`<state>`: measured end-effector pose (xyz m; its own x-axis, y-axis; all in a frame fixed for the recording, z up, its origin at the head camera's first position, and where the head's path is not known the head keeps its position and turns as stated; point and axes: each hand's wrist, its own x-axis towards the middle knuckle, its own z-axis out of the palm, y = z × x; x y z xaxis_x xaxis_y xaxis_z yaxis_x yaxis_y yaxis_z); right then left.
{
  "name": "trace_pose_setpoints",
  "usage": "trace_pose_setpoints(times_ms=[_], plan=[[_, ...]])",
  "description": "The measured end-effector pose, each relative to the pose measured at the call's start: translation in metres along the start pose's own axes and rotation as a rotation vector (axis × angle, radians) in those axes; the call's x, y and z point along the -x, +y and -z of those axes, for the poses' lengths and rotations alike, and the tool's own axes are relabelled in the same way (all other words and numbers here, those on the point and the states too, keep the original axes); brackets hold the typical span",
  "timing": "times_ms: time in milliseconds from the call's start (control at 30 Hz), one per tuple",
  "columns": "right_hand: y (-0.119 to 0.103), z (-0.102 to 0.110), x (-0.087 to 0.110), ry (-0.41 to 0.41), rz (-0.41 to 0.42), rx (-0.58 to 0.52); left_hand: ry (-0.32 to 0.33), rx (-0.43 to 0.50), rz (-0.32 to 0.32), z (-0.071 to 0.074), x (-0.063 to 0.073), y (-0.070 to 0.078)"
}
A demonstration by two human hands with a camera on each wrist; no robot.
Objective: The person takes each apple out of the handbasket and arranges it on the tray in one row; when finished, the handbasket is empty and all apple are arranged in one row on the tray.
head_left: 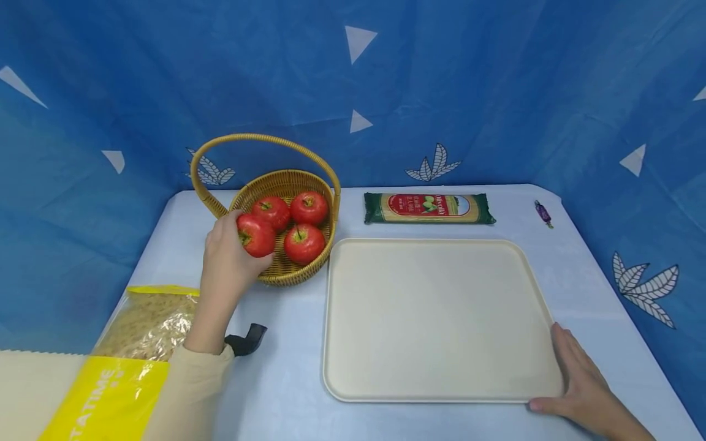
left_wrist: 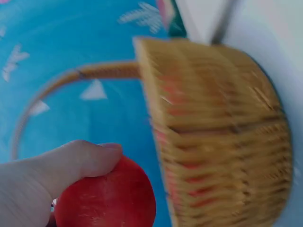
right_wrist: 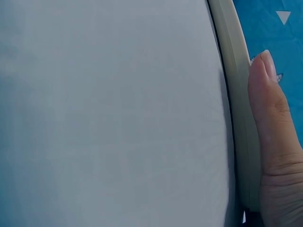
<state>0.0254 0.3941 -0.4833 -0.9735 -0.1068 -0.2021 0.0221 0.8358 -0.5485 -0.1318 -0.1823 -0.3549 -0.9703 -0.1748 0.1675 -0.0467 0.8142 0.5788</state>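
Note:
My left hand [head_left: 228,251] holds a red apple [head_left: 256,235] over the left side of a wicker basket [head_left: 292,278]. In the left wrist view the thumb presses on the held apple [left_wrist: 113,198], which is outside the woven wall of the basket [left_wrist: 222,137]. Several other red apples [head_left: 304,244] lie inside the basket. At the near right corner of a cream tray [head_left: 441,318], my right hand [head_left: 579,383] touches the rim with fairly straight fingers. The right wrist view has its thumb [right_wrist: 272,113] along the tray's edge [right_wrist: 239,123].
Behind the tray lies a pack of dry noodles [head_left: 430,208], with a purple wrapped candy [head_left: 543,214] to its right. A yellow and clear bag [head_left: 127,367] is under the left forearm. Beside that sleeve is a small black object [head_left: 246,340]. Blue cloth [head_left: 441,79] surrounds the table.

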Motion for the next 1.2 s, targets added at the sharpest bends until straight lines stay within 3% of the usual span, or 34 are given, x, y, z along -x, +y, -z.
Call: trace_pose_setpoints(times_ms=[133, 267, 400, 567, 833, 967, 1200], plan=[[0.001, 0.0, 0.002, 0.004, -0.016, 0.004, 0.034, 0.042, -0.094, 0.007, 0.021, 0.02], [0.002, 0.0, 0.003, 0.002, -0.029, 0.004, 0.042, 0.09, -0.215, 0.005, 0.041, 0.043], [0.002, 0.0, 0.004, 0.003, -0.031, -0.002, -0.031, 0.136, -0.28, -0.008, 0.057, 0.068], [0.002, 0.001, 0.005, -0.004, -0.048, -0.007, -0.201, 0.189, -0.289, -0.043, 0.069, 0.095], [0.001, 0.001, 0.006, 0.019, -0.042, -0.014, -0.489, 0.28, -0.332, -0.112, 0.072, 0.142], [0.0, 0.001, 0.006, 0.036, -0.025, -0.018, -0.555, 0.283, -0.377, -0.144, 0.072, 0.167], [-0.002, 0.001, 0.002, 0.012, -0.06, -0.02, -0.595, 0.25, -0.448, -0.197, 0.072, 0.202]])
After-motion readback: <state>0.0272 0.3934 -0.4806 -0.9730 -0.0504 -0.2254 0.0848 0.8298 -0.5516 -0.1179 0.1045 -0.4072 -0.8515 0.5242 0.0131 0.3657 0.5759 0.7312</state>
